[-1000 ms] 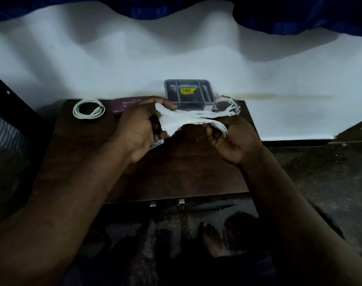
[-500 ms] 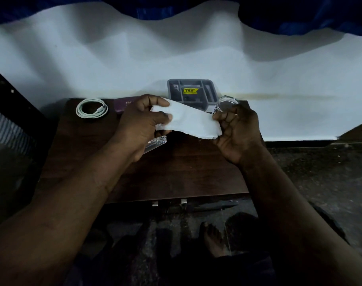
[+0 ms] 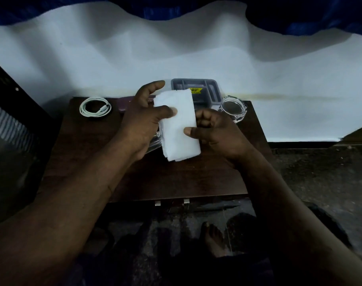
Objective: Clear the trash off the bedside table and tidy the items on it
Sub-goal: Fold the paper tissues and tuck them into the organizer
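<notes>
A folded white tissue [image 3: 179, 124] is held upright over the dark wooden bedside table [image 3: 89, 153]. My left hand [image 3: 143, 122] pinches its left edge with the thumb across the front. Its right edge is pinched by my right hand [image 3: 215, 131], thumb on the paper. A clear plastic item [image 3: 154, 145] peeks out under my left hand; whether that hand holds it too is unclear. At the table's back stand a coiled white cable [image 3: 95, 106], a purple box [image 3: 125, 104], a grey compartment tray [image 3: 204, 91] and a clear glass dish [image 3: 233, 108].
A white sheet [image 3: 196, 54] rises behind the table, with dark blue cloth above it. A dark panel [image 3: 14, 112] stands at the left. Below the table's front edge are a dark floor and a bare foot [image 3: 214, 238].
The tissue went from crumpled and stretched sideways to a neat folded rectangle, now turned upright. Both hands have drawn closer together on it.
</notes>
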### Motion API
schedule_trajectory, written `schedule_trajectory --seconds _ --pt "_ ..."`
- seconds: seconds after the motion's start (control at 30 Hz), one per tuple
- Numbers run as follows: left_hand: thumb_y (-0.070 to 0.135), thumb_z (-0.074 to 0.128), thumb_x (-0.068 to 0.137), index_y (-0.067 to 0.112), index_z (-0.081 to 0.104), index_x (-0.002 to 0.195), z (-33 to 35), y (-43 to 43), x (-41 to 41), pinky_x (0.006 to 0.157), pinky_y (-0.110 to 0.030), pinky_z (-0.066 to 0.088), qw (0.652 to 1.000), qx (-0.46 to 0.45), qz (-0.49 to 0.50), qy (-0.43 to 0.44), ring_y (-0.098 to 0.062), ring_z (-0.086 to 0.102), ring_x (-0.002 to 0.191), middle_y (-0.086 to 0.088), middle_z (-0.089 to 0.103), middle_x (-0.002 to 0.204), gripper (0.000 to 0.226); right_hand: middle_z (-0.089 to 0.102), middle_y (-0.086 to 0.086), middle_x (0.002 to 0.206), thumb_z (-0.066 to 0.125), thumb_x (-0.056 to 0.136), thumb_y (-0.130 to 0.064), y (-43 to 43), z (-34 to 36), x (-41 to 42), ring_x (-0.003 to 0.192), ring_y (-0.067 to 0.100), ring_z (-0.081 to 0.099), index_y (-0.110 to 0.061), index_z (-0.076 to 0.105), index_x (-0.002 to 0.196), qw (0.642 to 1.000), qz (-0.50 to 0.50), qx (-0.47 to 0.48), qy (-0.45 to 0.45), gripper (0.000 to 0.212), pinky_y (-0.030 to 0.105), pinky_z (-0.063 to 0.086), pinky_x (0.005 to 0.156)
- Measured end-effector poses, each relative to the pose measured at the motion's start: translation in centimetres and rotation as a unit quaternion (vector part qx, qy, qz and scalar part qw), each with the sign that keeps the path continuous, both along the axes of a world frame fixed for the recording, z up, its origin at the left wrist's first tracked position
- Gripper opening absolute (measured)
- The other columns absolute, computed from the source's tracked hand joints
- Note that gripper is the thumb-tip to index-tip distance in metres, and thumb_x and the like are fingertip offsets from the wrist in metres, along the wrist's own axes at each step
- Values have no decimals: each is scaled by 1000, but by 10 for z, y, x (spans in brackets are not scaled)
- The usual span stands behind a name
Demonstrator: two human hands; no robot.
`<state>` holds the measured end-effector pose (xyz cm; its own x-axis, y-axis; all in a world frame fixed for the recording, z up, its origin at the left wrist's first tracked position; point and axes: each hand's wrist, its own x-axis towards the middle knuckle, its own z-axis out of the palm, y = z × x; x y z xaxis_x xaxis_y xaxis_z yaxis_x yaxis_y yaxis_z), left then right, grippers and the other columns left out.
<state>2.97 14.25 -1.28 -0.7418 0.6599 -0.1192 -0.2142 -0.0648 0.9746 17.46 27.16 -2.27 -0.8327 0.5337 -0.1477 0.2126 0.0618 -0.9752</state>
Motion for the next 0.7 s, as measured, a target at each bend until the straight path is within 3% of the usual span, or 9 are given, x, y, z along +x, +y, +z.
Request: schedule_trajectory --seconds 0.1,0.2,0.27,0.37,0.5,0.7 --pt "1 75 86 18 62 134 2 0 -1 81 -40 60 996 30 1 -90 -26 71 107 -6 72 119 52 77 14 115 69 92 6 -5 2 -5 103 25 75 -6 70 110 998 -31 -44 27 21 41 62 91" --pt "24 76 91 6 65 132 -2 -2 6 99 -55 56 990 -34 -62 -124 -29 72 112 -6 76 120 45 77 15 113 66 93 7 -6 2 -11 105 29 75 -10 70 104 989 -86 -103 61 21 48 61 93" --pt "30 71 96 10 71 122 -2 -2 16 104 -57 53 986 -77 -94 -118 -27 74 109 -4 79 114 33 77 16 114 64 92 9 -7 1 -14 108 33 74 -10 69 105 981 -111 -137 86 23 56 58 98" --pt "25 63 102 15 74 109 -3 2 25 101 -51 56 989 -70 -87 -100 -24 76 105 -2 80 107 17 76 18 117 60 92 11 -9 0 -17 106 36 73 -6 67 110 970 -126 -171 120 26 62 56 98" --pt "23 61 104 24 74 99 -8 6 26 90 -38 60 995 -83 -54 -24 -13 76 98 7 80 101 14 74 21 120 56 93 11 -14 -3 -24 114 44 69 -3 65 117 966 -153 -169 123 29 64 55 98" --pt "15 63 102 21 75 101 -12 11 23 73 -28 61 997 -73 30 1 -13 77 90 6 80 95 13 76 18 116 66 91 7 -17 -3 -28 111 38 72 -2 68 117 979 -169 -85 80 27 50 60 96"
